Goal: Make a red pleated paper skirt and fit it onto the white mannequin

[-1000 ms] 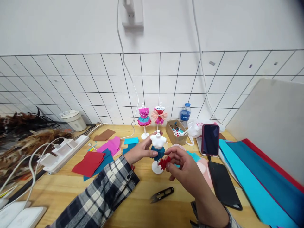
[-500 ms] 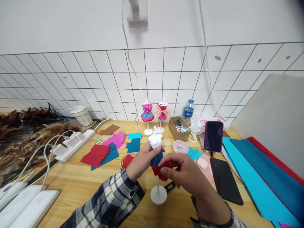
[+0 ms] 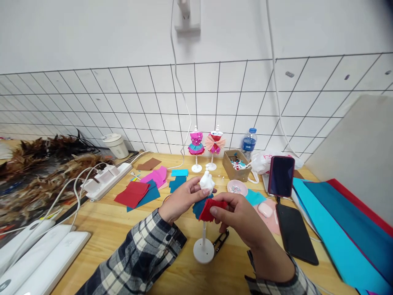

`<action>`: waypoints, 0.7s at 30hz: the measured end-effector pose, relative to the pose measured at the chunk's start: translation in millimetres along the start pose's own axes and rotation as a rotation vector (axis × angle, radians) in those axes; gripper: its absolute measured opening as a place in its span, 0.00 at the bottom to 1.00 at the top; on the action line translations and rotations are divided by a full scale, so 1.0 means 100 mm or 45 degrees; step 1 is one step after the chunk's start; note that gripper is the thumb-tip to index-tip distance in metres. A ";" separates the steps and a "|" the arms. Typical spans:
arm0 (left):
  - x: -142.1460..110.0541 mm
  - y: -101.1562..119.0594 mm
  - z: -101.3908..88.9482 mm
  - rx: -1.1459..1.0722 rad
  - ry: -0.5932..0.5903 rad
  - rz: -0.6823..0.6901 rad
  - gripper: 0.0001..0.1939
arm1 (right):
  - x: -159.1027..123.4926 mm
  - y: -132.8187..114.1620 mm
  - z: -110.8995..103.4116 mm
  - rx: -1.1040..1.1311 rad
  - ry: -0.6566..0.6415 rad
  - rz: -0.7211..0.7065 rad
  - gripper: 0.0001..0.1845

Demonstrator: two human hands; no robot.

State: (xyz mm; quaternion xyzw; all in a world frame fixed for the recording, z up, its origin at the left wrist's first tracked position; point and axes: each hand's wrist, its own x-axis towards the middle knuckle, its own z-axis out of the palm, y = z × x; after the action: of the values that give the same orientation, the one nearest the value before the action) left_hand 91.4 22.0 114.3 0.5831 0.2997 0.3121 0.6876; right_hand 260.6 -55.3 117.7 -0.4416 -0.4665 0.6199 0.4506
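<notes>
My left hand (image 3: 181, 199) is closed around the white torso of a small mannequin (image 3: 206, 182), which wears a blue paper skirt (image 3: 198, 207) and is tilted over its round stand base (image 3: 203, 250). My right hand (image 3: 242, 219) pinches a folded red paper piece (image 3: 211, 207) against the skirt at the mannequin's waist. Black thread snips (image 3: 221, 239) lie on the wooden table (image 3: 101, 229) just behind the base.
Two dressed mannequins (image 3: 196, 144) (image 3: 214, 143) stand at the back beside a cardboard box (image 3: 236, 164) and a water bottle (image 3: 248, 142). Red, blue and pink paper sheets (image 3: 138, 191) lie left, a power strip (image 3: 106, 178) and feathers (image 3: 39, 168) further left. Phones (image 3: 281, 176) (image 3: 295, 233) and large paper sheets (image 3: 340, 229) lie right.
I lifted the mannequin off the table and brought it nearer to me, now tilting it. The red piece moved up against the blue skirt. The view shifted left.
</notes>
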 end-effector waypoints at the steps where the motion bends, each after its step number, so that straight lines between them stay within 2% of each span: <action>1: 0.00 0.00 0.01 -0.005 0.009 -0.005 0.27 | 0.00 0.01 0.00 -0.024 -0.019 0.006 0.19; 5: -0.01 0.02 0.08 0.031 0.047 0.010 0.28 | 0.01 0.03 0.01 -0.127 0.009 -0.005 0.16; 11: -0.03 0.05 0.14 0.092 0.092 0.027 0.25 | 0.04 0.02 0.02 -0.460 0.219 -0.029 0.11; 21: -0.07 0.07 0.08 0.158 0.031 0.060 0.21 | 0.01 -0.02 -0.04 -0.679 0.174 -0.155 0.10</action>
State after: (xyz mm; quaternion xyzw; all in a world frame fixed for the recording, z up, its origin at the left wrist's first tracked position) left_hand 92.7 12.4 122.8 0.6276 0.3129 0.3161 0.6390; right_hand 264.9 -52.9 118.6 -0.5567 -0.6072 0.4160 0.3853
